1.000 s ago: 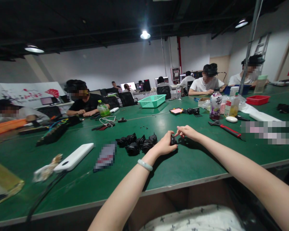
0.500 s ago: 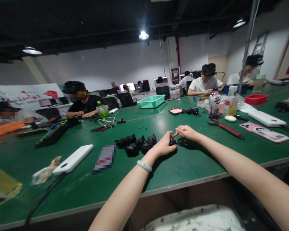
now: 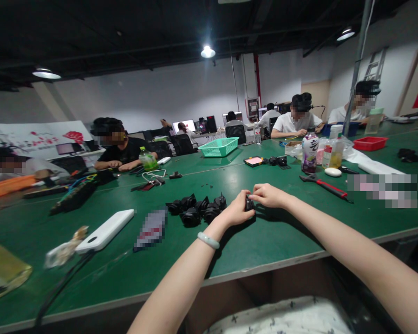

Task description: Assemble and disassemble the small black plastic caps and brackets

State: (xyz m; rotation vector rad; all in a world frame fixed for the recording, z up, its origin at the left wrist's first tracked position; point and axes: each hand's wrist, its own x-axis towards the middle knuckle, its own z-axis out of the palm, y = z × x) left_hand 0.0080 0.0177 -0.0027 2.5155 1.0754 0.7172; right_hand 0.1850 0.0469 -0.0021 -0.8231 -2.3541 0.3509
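Observation:
My left hand [image 3: 242, 208], a pale bracelet on its wrist, is closed around a small black plastic part [image 3: 249, 203] just above the table. My right hand [image 3: 267, 195] meets it from the right, its thumb and fingertips pinched together against the part's upper side. Whatever those fingertips may hold is too small to make out. Left of my hands lies a cluster of similar black parts [image 3: 191, 216], several of them close together. A few tiny dark pieces [image 3: 206, 185], perhaps screws, are scattered beyond the cluster.
On the green table [image 3: 282, 246] lie red-handled pliers [image 3: 329, 188], a purple-labelled bottle [image 3: 310, 152] and a white power bank [image 3: 106, 230] with a cable. A green basket [image 3: 218, 147] and a red tray [image 3: 370, 144] stand farther back. Co-workers sit across the table.
My right fingers have moved slightly left and down onto the black part, and are now bunched together. The left hand has kept its hold and place.

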